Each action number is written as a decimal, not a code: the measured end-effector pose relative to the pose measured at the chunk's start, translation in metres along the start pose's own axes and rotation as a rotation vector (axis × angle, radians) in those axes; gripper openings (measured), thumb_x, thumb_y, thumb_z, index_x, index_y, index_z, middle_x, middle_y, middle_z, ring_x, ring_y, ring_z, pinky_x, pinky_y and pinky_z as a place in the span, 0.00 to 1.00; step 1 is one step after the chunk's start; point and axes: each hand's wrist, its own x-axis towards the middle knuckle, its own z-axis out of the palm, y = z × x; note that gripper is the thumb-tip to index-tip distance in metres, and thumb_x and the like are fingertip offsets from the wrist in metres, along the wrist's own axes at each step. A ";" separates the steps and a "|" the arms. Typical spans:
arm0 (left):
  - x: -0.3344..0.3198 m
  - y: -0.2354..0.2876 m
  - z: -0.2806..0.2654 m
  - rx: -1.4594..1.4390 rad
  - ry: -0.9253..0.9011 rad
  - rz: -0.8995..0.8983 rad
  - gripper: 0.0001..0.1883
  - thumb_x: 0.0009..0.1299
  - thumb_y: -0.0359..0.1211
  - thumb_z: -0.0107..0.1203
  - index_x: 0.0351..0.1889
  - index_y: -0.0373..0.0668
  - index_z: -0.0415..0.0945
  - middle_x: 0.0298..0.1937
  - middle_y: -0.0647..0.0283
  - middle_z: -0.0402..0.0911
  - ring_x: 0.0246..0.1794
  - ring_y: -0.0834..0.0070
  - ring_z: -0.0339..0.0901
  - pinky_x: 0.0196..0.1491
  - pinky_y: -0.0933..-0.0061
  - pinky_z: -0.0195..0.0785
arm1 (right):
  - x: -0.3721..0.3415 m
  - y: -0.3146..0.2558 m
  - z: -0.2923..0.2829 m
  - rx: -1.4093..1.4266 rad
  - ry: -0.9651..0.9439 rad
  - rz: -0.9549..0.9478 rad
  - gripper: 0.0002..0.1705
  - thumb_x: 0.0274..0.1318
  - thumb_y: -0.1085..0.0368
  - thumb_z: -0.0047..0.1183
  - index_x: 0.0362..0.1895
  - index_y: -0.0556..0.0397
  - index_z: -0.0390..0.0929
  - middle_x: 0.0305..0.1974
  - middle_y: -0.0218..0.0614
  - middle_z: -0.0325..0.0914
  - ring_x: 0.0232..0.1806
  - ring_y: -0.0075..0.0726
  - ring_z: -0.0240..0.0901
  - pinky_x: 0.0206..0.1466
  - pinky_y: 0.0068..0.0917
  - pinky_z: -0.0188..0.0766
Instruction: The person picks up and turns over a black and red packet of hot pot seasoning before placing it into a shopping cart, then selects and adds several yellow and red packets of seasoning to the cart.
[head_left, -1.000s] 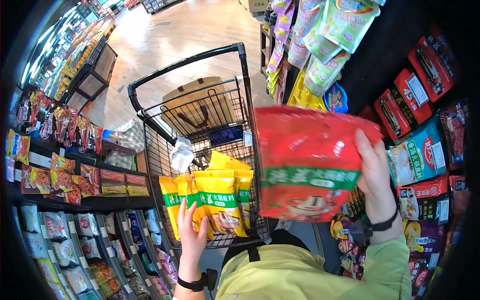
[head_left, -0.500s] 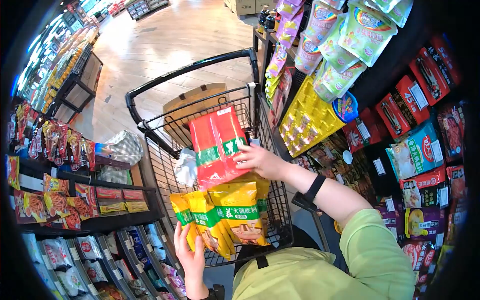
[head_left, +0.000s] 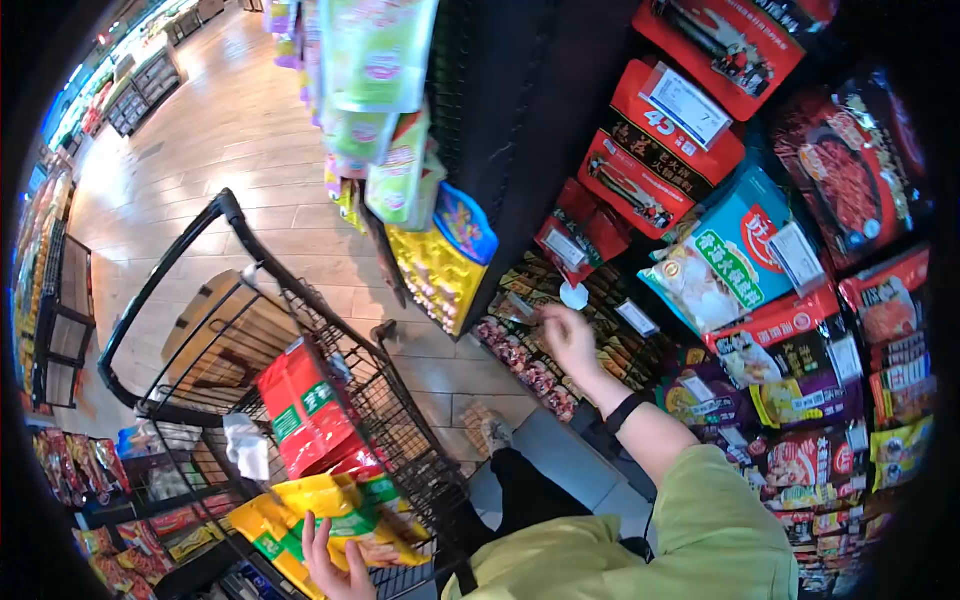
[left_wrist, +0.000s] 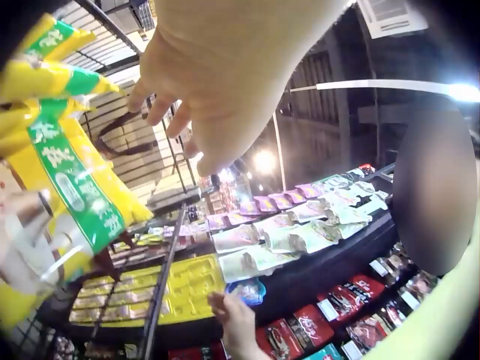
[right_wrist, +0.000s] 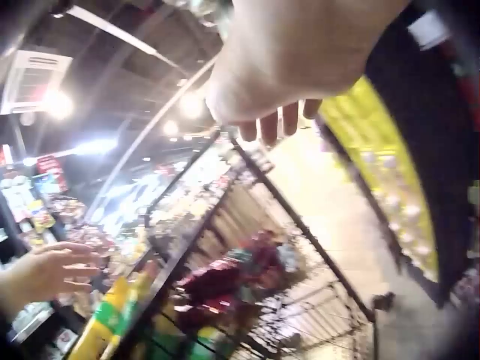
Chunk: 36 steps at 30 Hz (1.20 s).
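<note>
My left hand [head_left: 335,565] is at the near edge of the shopping cart [head_left: 165,405], its fingers extended and overlapping the yellow hotpot base packets [head_left: 300,500] in the head view. Behind those packets, a red hotpot base packet [head_left: 310,415] with a green band lies in the cart. To the right of the cart, my right hand [head_left: 570,345] hangs in front of the lower shelf, fingers loosely bent and holding nothing. Closest to it are rows of small dark packets [head_left: 625,350]. The right wrist view shows the left hand [right_wrist: 52,274] with spread fingers beside the yellow packets.
A cardboard box [head_left: 225,335] sits at the cart's handle end. Shelves on the right carry red packets [head_left: 650,165] and a teal packet [head_left: 715,255]. A yellow display tray [head_left: 430,270] and hanging pouches [head_left: 380,60] stick out at the shelf's end. Wooden floor [head_left: 250,120] stretches beyond.
My right hand has put the red packet into the cart behind the yellow ones, let go, and moved right to the shelf. The head view has turned right; the left hand stays by the yellow packets.
</note>
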 end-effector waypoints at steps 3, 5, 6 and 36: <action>0.006 0.029 0.024 0.109 -0.008 -0.030 0.21 0.63 0.25 0.56 0.56 0.38 0.71 0.59 0.50 0.71 0.62 0.54 0.64 0.63 0.58 0.53 | 0.053 0.117 -0.038 -0.140 0.362 0.082 0.42 0.51 0.60 0.60 0.66 0.55 0.53 0.58 0.49 0.65 0.58 0.41 0.64 0.57 0.36 0.62; 0.015 0.043 0.037 0.096 -0.017 0.018 0.22 0.62 0.24 0.56 0.56 0.38 0.71 0.57 0.49 0.73 0.61 0.53 0.65 0.63 0.58 0.53 | 0.092 0.146 -0.056 0.034 0.434 0.239 0.57 0.45 0.57 0.65 0.71 0.53 0.38 0.68 0.48 0.47 0.68 0.42 0.48 0.67 0.37 0.49; 0.016 0.045 0.043 0.109 -0.026 0.020 0.22 0.62 0.24 0.56 0.56 0.38 0.71 0.58 0.49 0.72 0.61 0.53 0.65 0.63 0.58 0.54 | 0.102 0.131 -0.058 0.004 0.458 0.121 0.59 0.44 0.57 0.66 0.71 0.55 0.36 0.69 0.50 0.44 0.70 0.44 0.44 0.69 0.37 0.43; -0.023 0.047 0.091 0.174 -0.023 -0.053 0.19 0.66 0.21 0.51 0.56 0.38 0.72 0.62 0.50 0.67 0.42 0.73 0.74 0.34 0.81 0.66 | 0.162 0.117 -0.043 0.331 0.507 -0.032 0.22 0.60 0.57 0.53 0.47 0.66 0.73 0.44 0.39 0.77 0.42 0.29 0.73 0.47 0.28 0.66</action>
